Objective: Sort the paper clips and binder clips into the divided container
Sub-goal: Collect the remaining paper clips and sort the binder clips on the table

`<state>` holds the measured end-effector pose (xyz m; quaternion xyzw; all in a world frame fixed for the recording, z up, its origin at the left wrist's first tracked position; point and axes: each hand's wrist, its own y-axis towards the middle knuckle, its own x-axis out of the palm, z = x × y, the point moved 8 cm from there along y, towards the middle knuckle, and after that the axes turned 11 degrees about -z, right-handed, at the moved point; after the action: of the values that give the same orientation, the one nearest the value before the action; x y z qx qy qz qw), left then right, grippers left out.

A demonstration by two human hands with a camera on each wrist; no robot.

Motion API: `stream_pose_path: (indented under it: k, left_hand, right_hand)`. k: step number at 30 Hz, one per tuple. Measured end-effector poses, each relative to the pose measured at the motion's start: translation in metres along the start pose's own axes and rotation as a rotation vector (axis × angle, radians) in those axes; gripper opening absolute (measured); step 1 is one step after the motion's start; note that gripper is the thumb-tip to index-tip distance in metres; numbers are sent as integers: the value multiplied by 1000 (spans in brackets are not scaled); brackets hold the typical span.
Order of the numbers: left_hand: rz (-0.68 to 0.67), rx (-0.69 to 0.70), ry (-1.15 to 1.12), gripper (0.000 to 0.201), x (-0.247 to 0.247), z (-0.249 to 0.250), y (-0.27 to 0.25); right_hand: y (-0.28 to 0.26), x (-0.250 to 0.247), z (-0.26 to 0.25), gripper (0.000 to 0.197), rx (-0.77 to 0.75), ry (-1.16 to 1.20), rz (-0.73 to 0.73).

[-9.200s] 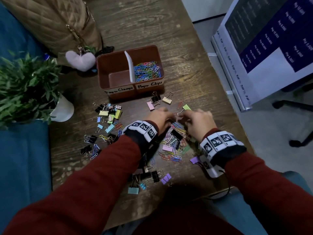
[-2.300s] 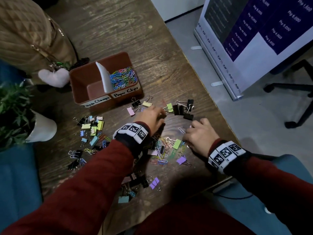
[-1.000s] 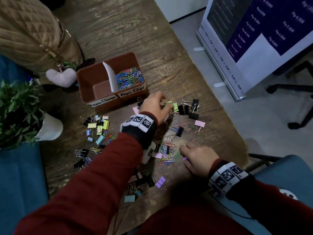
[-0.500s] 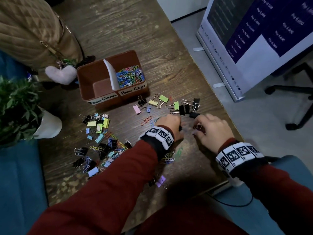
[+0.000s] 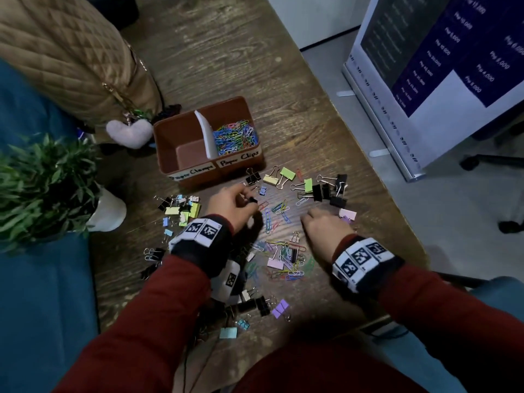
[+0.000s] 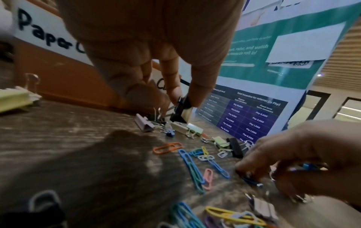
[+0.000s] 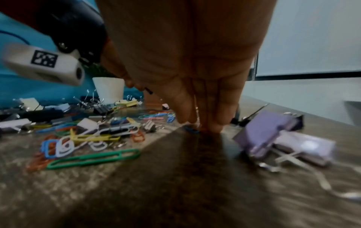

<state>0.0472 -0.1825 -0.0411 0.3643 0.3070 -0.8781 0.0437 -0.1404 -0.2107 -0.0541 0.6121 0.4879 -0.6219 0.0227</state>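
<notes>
A small black binder clip (image 6: 180, 110) is pinched in the left hand (image 5: 232, 207), just short of the divided container (image 5: 208, 143) straight ahead, whose empty left compartment is nearer this hand, while a blue paper clip (image 7: 192, 129) is pressed under the right hand's (image 5: 326, 228) fingertips (image 7: 212, 126).

A dim room: wooden table (image 5: 226, 58), blue sofa (image 5: 37, 293), grey floor (image 5: 459, 228), standing banner (image 5: 442, 66), white wall (image 5: 312, 15)

A dark wooden table (image 5: 226, 52) carries a brown divided container (image 5: 184, 131), scattered binder clips (image 5: 286, 173) and paper clips (image 5: 268, 219), a potted plant (image 5: 42, 182), and a quilted bag (image 5: 56, 46).
</notes>
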Motion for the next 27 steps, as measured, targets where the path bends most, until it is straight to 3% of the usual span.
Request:
stream_pose_path:
  k: [3, 8, 11, 13, 17, 19, 22, 27]
  left_hand:
    - [37, 4, -84, 13, -4, -5, 6]
    - [67, 66, -61, 12, -11, 10, 12]
    - [58, 92, -45, 12, -13, 22, 16]
    - [45, 120, -13, 13, -13, 31, 19]
    - [-56, 156, 126, 19, 2, 53, 27]
    - [-111, 180, 203, 20, 13, 64, 28]
    - [-147, 205, 262, 27, 23, 70, 27]
    - [-225, 210, 342, 21, 27, 57, 3]
  right_hand:
    - [8, 5, -18, 38, -41, 11, -39]
    - [17, 5, -52, 45, -255, 49, -28]
    - [29, -13, -27, 55, -75, 170, 39]
    - [34, -13, -23, 51, -15, 136, 41]
    - [28, 5, -66, 32, -242, -17, -41]
    - [20, 9, -72, 32, -325, 6, -32]
    - [4, 3, -40, 38, -274, 178, 99]
    - [-31, 10, 34, 14, -92, 352, 220]
